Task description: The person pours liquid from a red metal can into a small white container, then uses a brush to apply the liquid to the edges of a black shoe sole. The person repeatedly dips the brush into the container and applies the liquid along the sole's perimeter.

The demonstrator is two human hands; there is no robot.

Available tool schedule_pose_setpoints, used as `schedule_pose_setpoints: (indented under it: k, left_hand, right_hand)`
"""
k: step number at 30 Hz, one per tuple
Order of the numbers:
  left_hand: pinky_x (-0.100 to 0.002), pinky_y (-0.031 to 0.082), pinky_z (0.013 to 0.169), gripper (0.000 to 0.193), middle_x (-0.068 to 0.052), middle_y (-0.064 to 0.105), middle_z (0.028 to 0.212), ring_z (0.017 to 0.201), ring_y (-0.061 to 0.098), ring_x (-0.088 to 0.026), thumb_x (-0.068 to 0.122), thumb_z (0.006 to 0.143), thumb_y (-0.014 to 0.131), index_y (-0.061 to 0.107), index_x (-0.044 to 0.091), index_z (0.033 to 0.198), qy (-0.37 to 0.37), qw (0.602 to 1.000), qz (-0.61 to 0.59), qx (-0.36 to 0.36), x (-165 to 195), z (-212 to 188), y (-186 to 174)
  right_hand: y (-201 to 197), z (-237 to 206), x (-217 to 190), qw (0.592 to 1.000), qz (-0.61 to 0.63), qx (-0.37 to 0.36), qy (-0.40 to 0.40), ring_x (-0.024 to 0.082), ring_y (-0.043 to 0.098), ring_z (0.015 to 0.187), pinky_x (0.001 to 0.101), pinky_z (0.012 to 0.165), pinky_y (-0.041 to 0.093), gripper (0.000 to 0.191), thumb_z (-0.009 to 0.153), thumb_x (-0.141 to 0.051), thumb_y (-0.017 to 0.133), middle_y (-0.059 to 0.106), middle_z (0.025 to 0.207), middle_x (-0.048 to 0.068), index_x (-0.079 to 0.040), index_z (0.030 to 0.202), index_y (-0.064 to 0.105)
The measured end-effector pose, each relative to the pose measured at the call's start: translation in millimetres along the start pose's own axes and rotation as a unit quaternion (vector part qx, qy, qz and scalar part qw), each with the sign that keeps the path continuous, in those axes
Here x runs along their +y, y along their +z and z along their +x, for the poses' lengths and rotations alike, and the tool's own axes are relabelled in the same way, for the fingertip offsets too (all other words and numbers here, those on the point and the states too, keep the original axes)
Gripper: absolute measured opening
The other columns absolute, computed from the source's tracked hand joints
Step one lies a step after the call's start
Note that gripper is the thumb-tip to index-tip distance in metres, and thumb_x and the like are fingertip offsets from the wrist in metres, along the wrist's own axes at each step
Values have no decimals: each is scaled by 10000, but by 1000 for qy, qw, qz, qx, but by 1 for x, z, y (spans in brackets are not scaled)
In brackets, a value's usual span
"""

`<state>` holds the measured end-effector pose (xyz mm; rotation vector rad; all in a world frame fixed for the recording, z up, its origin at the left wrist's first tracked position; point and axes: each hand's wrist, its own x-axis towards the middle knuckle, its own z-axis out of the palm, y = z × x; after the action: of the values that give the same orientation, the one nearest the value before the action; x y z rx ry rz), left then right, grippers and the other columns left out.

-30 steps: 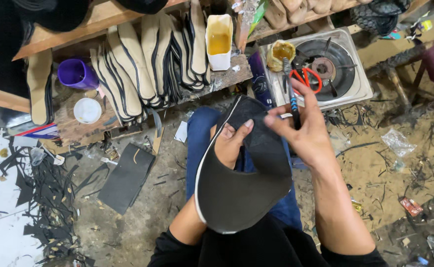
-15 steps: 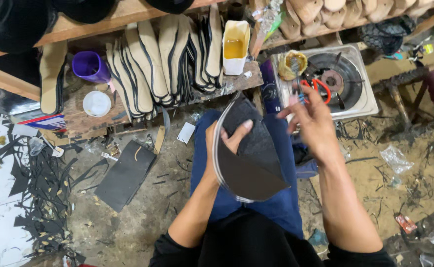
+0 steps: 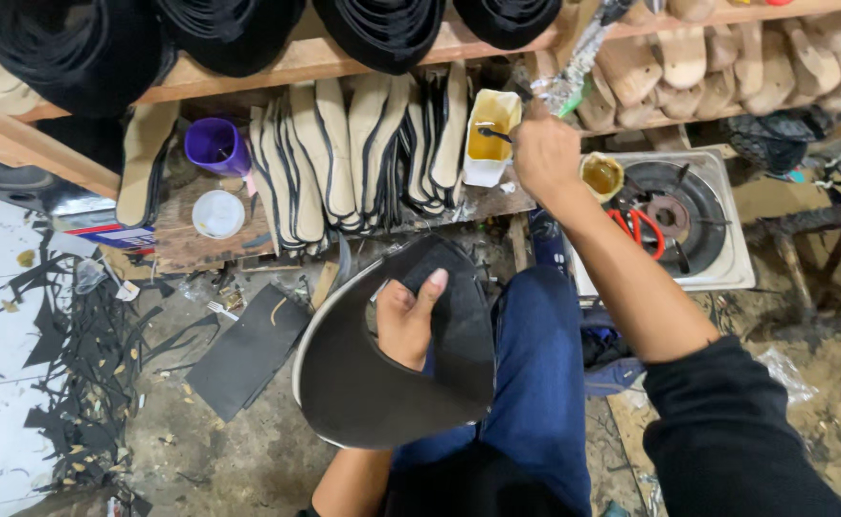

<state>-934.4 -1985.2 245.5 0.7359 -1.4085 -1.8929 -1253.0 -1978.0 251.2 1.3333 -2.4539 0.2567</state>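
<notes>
Two hands working: left hand (image 3: pixel 409 321) is gripping the black sole sheet (image 3: pixel 382 383), right hand (image 3: pixel 545 153) is closed on a brush, dipping it into the glue tub (image 3: pixel 490 139).

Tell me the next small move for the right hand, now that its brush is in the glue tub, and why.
Probably lift the brush out of the white glue tub and carry it to the black shoe piece. The right hand holds the brush tip in the yellow glue, while the left hand holds the piece tilted up over the lap, inner face exposed.
</notes>
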Motion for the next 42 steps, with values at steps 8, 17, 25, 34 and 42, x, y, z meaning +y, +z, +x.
schedule_pose_setpoints:
  k: [8,17,25,34,42]
  left_hand:
    - [-339,394,661,313,-102,558,816,743,462,-165,163,1069,662,615,-114,930,-48,996,55,45,-7,4,-17]
    - [-247,505,868,243,-1,672,1092,969,610,-67,149,1011,634,617,16,1215,7,991,-119,55,20,14,-27]
    - [-306,543,907,227,-73,723,1102,981,669,-144,110,1034,620,653,-25,1214,-32,978,-201,-37,25,24,-16]
    - [-314,535,960,295,-72,716,1170,1056,666,-149,118,1036,607,623,-33,1290,-31,980,-154,-123,57,40,-6]
    - [-296,542,909,283,-60,699,1132,1013,659,-129,119,1054,614,622,-33,1293,-26,966,-159,-202,89,49,12]
  right_hand:
    - [94,57,-6,981,-126,-144,-44,327,738,916,406,697,582,202,843,-141,662,594,1359,225,-42,962,792]
    - [-20,23,28,998,-26,19,-60,332,706,749,451,670,546,128,880,-160,675,708,885,169,-148,819,787]
    - [-65,-39,19,999,10,37,-36,349,675,701,472,610,517,198,951,-235,736,673,863,149,-102,806,763]
    - [-101,-64,9,981,177,34,66,294,655,748,401,674,499,167,928,-190,797,679,891,131,-117,1077,818]
    - [-172,-112,-32,883,455,120,8,146,653,931,251,845,506,201,971,-2,788,691,992,70,-44,1167,773]
